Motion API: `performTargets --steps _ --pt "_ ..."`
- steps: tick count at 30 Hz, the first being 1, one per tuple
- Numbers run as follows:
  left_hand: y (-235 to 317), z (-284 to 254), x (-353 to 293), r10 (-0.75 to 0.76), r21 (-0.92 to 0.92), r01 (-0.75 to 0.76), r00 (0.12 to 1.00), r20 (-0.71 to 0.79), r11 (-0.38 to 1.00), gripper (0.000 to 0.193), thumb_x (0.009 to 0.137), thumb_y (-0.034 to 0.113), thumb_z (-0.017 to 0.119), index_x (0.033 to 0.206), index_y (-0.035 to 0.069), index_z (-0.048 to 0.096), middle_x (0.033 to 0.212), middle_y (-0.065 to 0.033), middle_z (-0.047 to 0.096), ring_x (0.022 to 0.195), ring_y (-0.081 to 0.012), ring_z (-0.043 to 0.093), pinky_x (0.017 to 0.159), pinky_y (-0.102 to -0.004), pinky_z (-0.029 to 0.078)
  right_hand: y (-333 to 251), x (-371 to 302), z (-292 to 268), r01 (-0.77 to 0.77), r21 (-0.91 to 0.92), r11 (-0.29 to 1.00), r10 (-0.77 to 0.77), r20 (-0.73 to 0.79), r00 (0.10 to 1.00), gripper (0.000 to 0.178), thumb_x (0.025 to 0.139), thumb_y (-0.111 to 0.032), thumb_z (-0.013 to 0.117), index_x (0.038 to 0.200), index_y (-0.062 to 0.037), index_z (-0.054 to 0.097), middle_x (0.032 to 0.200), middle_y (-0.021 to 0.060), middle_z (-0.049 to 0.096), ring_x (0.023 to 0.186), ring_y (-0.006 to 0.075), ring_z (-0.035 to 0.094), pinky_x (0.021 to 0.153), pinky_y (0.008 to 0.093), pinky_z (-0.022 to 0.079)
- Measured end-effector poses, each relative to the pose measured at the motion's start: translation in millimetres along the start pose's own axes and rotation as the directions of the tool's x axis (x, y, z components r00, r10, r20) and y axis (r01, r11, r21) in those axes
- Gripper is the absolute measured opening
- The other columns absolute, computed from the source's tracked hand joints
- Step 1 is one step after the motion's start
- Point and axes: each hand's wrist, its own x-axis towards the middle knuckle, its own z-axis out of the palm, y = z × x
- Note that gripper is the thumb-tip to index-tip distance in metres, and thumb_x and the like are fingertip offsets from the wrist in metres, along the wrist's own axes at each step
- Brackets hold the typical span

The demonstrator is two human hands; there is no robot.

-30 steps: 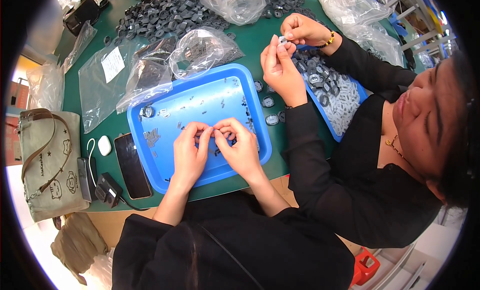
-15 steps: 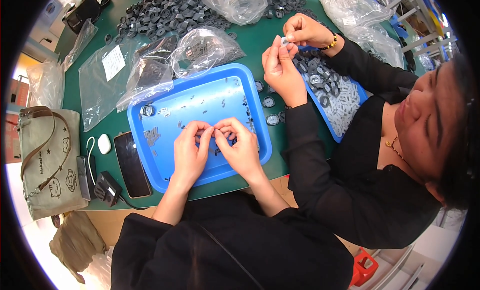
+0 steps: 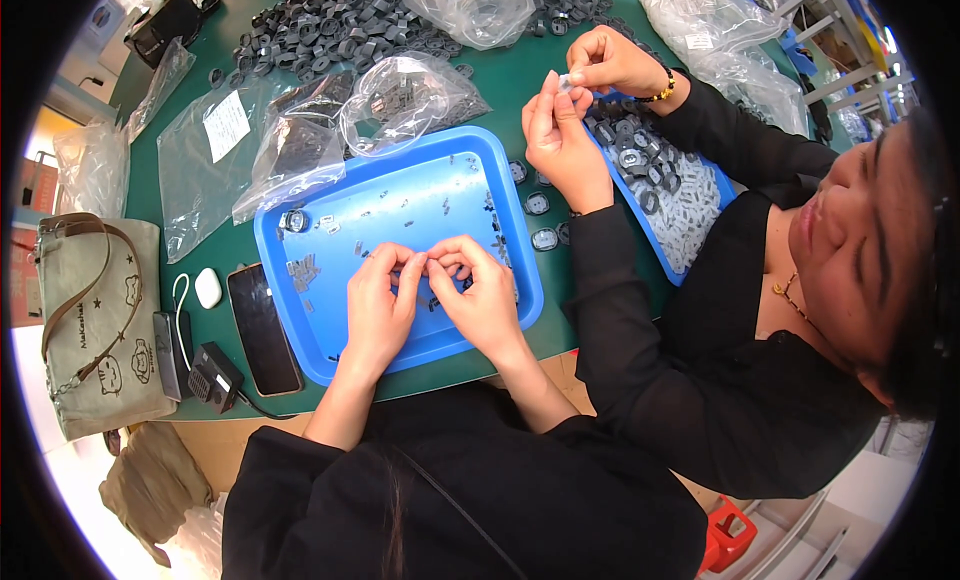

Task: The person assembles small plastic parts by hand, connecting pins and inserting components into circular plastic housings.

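Note:
Over the blue tray [image 3: 400,366], my left hand [image 3: 384,298] and my right hand [image 3: 474,292] meet fingertip to fingertip. Both are closed in a pinch; whatever sits between the fingertips is too small and hidden to make out. Inside the tray, small grey flat pieces [image 3: 303,272] lie in a patch left of my left hand. A dark oval ring-shaped part [image 3: 294,221] rests in the far left corner. Tiny dark pieces [image 3: 494,220] are strewn along the right side, and a few small clear pieces [image 3: 328,223] lie near the oval part.
At right, a co-worker's hands [image 3: 575,130] hold a small piece above a second blue tray [image 3: 645,223] of dark rings and clear pieces. Behind stand a heap of dark rings [image 3: 330,30] and plastic bags [image 3: 400,100]. A phone [image 3: 265,330] and canvas bag [image 3: 100,320] are at left.
My two hands stay pinched together in almost the same spot. The co-worker's fingers have shifted slightly around their small piece.

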Motion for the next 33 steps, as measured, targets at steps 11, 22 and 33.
performTargets --steps 11,22,33 --pt "-0.8 2.2 -0.4 -0.027 -0.021 0.026 0.999 -0.021 0.999 0.009 0.092 0.006 0.061 0.091 -0.003 0.059 0.08 -0.0124 0.064 0.067 -0.0193 0.064 0.06 -0.0289 0.05 0.7 -0.5 0.0 -0.014 0.029 0.999 0.014 -0.003 1.0 0.01 0.084 -0.007 0.067 0.093 -0.0042 0.064 0.079 0.0062 0.067 0.068 0.0149 0.062 0.061 0.0277 0.048" --pt "-1.4 1.6 -0.5 -0.034 -0.02 0.034 0.999 -0.02 0.999 0.008 0.091 0.005 0.062 0.095 -0.002 0.06 0.083 -0.013 0.066 0.069 -0.0197 0.065 0.061 -0.0294 0.051 -0.3 -0.1 0.8 0.0 0.018 1.0 0.0 0.007 1.0 0.01 0.084 -0.006 0.066 0.093 -0.0026 0.063 0.079 0.007 0.068 0.068 0.015 0.062 0.061 0.0277 0.049" --pt "2.8 2.2 0.1 -0.07 -0.045 0.069 0.997 -0.012 0.997 0.006 0.09 0.0 0.061 0.095 -0.002 0.061 0.082 -0.0079 0.066 0.071 -0.0112 0.059 0.066 -0.0249 0.048 -0.7 -0.4 -0.3 -0.002 0.014 1.0 0.002 0.01 1.0 0.01 0.084 -0.008 0.067 0.093 -0.0038 0.063 0.078 0.0061 0.068 0.068 0.0148 0.062 0.061 0.0275 0.048"
